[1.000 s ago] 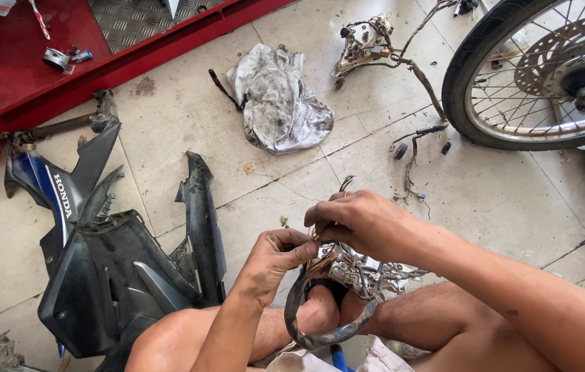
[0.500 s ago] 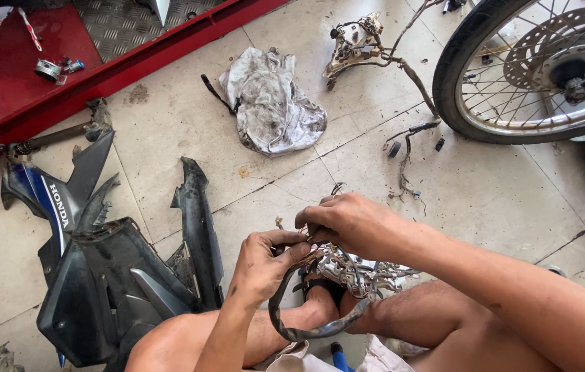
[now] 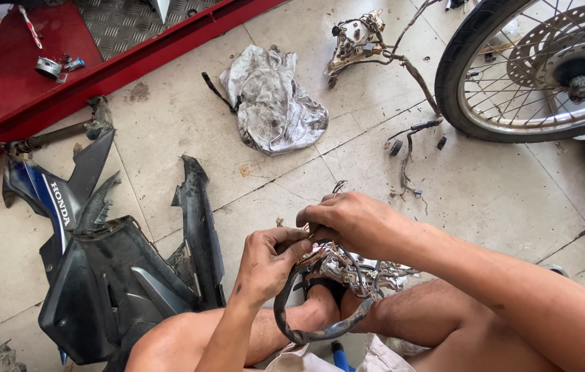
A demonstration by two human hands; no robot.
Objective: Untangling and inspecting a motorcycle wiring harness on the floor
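A wiring harness point(image 3: 347, 269) is being worked loose, pinched by the left hand point(image 3: 268, 258) and right hand point(image 3: 351, 220) together over the floor point(image 3: 499, 193). Next, steady tension seems required while its looped black sleeve point(image 3: 306, 331) is freed.

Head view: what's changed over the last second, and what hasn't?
Little. The left hand and right hand have kept hold of the wiring harness, whose dark sleeved loop now hangs slightly lower and wider. The camera drifted a bit. The rag, fairing panels and wheel stayed put.
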